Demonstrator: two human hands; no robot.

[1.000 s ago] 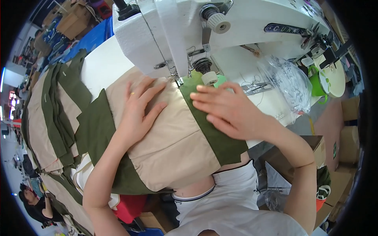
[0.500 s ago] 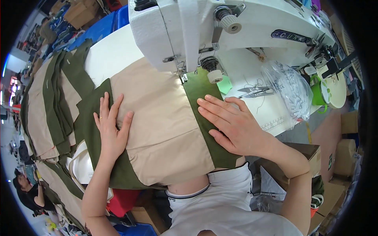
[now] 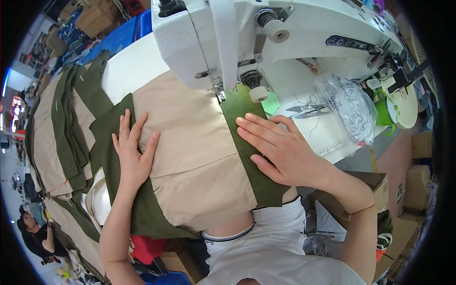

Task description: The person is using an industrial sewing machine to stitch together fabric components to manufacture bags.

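A beige and dark green fabric panel (image 3: pixel 194 137) lies under the presser foot (image 3: pixel 221 96) of a white sewing machine (image 3: pixel 187 52). The seam between its beige middle and the green right strip (image 3: pixel 245 151) runs down from the foot. My left hand (image 3: pixel 134 154) rests flat, fingers spread, over the border of the beige part and the left green strip (image 3: pixel 109 137). On the right strip my right hand (image 3: pixel 280 149) lies flat, thumb apart from the fingers. The panel's near edge hangs over my lap.
Stacked green and beige pieces (image 3: pixel 71 123) cover the left side. Right of the foot are thread snips (image 3: pixel 308 111), a clear plastic bag (image 3: pixel 346 107) and a green mug (image 3: pixel 385 113). Cardboard boxes (image 3: pixel 418 187) stand at the right. Another person (image 3: pixel 38 232) is at the far left.
The panel's near edge hangs slightly lower toward my lap. Both hands keep nearly the same place on the fabric, and the view has shifted a little.
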